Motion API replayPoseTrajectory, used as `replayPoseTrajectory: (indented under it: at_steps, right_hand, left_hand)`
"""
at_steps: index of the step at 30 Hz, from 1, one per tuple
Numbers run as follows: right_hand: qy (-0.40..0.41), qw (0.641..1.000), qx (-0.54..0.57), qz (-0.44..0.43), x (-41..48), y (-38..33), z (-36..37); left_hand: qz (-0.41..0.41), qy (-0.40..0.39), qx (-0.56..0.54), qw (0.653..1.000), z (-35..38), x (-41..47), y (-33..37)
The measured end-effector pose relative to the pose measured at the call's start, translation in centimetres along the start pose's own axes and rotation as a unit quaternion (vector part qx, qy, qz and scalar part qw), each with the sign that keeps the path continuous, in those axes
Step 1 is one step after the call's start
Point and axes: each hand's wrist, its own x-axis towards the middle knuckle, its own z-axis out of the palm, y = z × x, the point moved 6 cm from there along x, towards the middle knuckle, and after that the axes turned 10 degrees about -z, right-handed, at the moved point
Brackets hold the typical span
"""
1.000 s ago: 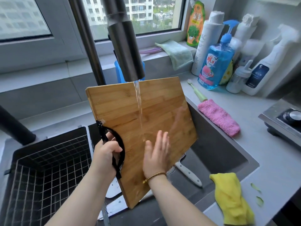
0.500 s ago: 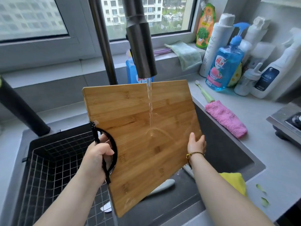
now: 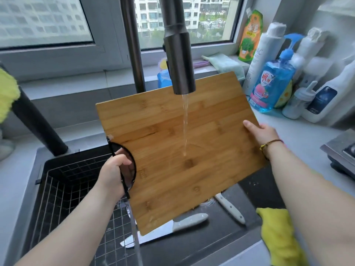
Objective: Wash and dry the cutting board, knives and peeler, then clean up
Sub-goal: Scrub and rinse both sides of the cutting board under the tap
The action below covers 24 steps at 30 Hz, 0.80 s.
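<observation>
Head view: the left hand [image 3: 113, 171] has its fingers [image 3: 124, 161] curled round the black handle [image 3: 124, 183] at the board's [image 3: 172, 160] left edge. The right hand [image 3: 263, 134] clamps the opposite edge, thumb on the face (its other fingers are hidden behind). The board hangs tilted between both sets of fingers, above the sink [image 3: 211, 246], with the tap's [image 3: 178, 54] thin stream striking its middle. Below the fingers lie a big knife [image 3: 190, 220] and a small knife [image 3: 230, 208]. A yellow cloth [image 3: 278, 237] sits at the tabletop edge under the right forearm.
</observation>
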Motion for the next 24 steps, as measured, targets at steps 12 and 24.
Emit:
replayPoseTrajectory:
  at_steps: [12, 24]
  right_hand:
    - [0.094, 0.993, -0.048, -0.044, -0.3, -3.0, -9.5]
    - [0.049, 0.962, -0.267, 0.032, -1.9, -3.8, -11.4]
  left_hand:
    - [-0.125, 0.057, 0.027, 0.99, 4.8, 3.8, -5.3]
    - [-0.192, 0.0, 0.113, 0.975, 5.2, 1.2, -7.7]
